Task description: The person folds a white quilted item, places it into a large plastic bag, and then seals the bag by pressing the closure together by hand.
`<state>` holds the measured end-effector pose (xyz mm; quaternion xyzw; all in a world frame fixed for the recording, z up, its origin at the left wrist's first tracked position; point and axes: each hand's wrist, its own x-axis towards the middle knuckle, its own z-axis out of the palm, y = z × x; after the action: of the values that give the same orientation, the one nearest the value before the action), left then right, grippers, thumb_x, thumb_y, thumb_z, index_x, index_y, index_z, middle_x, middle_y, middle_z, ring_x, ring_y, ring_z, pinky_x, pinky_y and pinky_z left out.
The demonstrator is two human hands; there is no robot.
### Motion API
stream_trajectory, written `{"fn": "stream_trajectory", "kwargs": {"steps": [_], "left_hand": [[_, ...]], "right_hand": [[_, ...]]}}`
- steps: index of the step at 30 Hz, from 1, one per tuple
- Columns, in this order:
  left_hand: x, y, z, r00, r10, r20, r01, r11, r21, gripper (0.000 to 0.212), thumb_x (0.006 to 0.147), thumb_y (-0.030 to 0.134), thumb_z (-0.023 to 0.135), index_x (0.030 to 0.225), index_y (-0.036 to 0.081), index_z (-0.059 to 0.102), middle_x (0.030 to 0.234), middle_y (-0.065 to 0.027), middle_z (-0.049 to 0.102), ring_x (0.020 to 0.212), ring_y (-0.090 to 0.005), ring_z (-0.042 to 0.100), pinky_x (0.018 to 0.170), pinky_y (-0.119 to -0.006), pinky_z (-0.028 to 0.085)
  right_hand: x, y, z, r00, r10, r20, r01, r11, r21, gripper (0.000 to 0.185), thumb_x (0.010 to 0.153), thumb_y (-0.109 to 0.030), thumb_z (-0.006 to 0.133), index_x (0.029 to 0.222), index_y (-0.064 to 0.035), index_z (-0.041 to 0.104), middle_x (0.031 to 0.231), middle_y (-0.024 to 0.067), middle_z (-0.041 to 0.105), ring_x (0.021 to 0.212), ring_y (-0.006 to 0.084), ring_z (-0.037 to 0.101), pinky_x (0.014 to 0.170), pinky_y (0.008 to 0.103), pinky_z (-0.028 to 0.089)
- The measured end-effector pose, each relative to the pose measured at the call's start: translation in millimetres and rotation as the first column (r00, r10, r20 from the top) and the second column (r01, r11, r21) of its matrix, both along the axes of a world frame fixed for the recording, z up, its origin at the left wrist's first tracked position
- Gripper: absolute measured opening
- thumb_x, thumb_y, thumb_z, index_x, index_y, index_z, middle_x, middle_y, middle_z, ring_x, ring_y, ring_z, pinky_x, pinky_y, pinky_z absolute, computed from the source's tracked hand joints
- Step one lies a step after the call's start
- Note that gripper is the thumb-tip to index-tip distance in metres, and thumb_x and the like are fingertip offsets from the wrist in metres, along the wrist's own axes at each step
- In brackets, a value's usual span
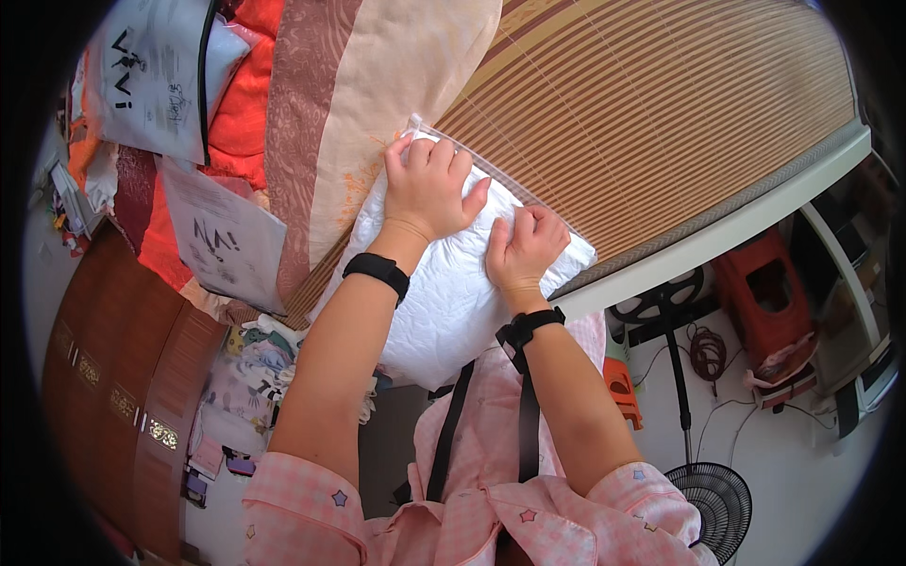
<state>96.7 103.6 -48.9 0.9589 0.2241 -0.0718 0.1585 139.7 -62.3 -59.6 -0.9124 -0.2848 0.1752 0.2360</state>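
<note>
A plump white bag with a crinkled surface lies before me at the edge of a bamboo mat. Along its far edge runs a clear zip closure, with a slider at the upper left corner. My left hand rests on the bag near that corner, fingers curled over the edge and thumb out to the side. Further right, my right hand lies on the bag beside the closure, its fingers bent. Whether the fingertips of either hand pinch the plastic cannot be told. Both wrists wear black straps.
To the left, two frosted zip bags bearing writing lie on red cloth. A beige and brown patterned cloth covers part of the mat. Below the bed's white rail are a black fan and a red plastic item. A wooden wardrobe stands left.
</note>
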Motion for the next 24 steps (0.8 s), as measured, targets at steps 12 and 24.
{"fn": "stream_trajectory", "kwargs": {"steps": [12, 24], "left_hand": [[-2.6, -0.5, -10.4, 0.995, 0.042, 0.090, -0.042, 0.999, -0.005, 0.026, 0.075, 0.041, 0.059, 0.078, 0.015, 0.056, 0.084, -0.0011, 0.052, 0.091, -0.0209, 0.047, 0.095, -0.046, 0.030], [9.2, 6.9, 6.9, 0.991, -0.045, -0.126, 0.042, 0.999, -0.030, 0.029, 0.084, 0.040, 0.057, 0.092, 0.013, 0.061, 0.094, -0.0036, 0.055, 0.101, -0.0229, 0.047, 0.095, -0.047, 0.028]], "right_hand": [[-2.4, 3.4, -3.9, 0.999, 0.025, 0.033, -0.024, 1.000, -0.019, 0.026, 0.075, -0.030, 0.060, 0.088, -0.0081, 0.062, 0.094, 0.0100, 0.051, 0.091, 0.0296, 0.046, 0.082, 0.0441, 0.031], [-3.5, 5.6, -10.0, 0.992, 0.022, 0.125, -0.023, 1.000, 0.003, 0.027, 0.076, -0.032, 0.057, 0.086, -0.0070, 0.055, 0.095, 0.0119, 0.051, 0.091, 0.0315, 0.046, 0.084, 0.0450, 0.030]]}}
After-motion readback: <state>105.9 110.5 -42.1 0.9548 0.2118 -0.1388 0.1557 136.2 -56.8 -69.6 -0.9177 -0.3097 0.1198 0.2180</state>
